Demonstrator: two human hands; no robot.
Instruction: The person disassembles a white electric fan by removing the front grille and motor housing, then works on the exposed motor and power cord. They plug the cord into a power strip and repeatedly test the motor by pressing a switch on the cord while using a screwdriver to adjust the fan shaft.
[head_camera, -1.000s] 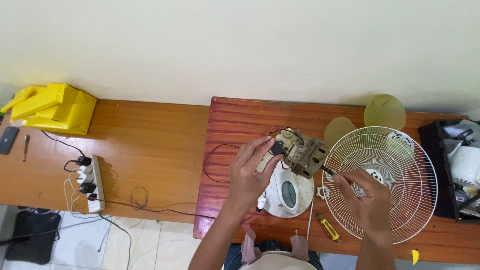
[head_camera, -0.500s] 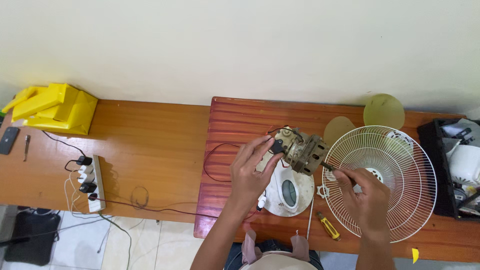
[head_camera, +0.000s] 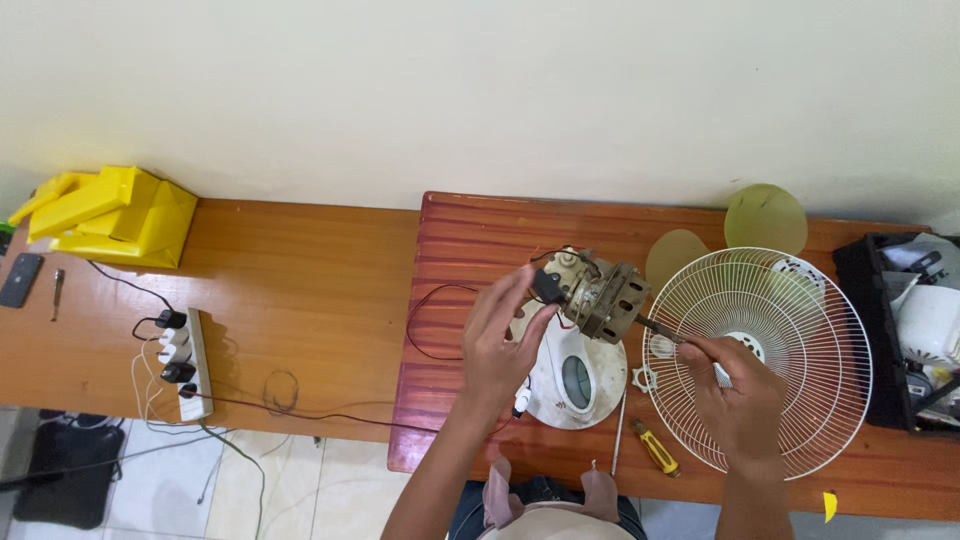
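My left hand (head_camera: 500, 345) grips the back of a brownish metal fan motor (head_camera: 598, 296), fingers around its black rear part, and holds it up over the red-brown table (head_camera: 470, 240). My right hand (head_camera: 738, 385) is closed on the thin shaft (head_camera: 660, 330) that sticks out of the motor's front. Under the motor lies a round white fan housing (head_camera: 575, 375) with an oval window. A thin black wire (head_camera: 432, 322) loops from the motor over the table.
A white wire fan guard (head_camera: 790, 350) lies at my right. Two yellowish fan blades (head_camera: 765, 218) lie behind it. A yellow-handled screwdriver (head_camera: 655, 447) rests near the front edge. A black crate (head_camera: 900, 330) stands far right. A power strip (head_camera: 190, 365) and yellow box (head_camera: 115, 215) sit left.
My right hand has slid a little right and down along the shaft. The motor stays held up in nearly the same place.
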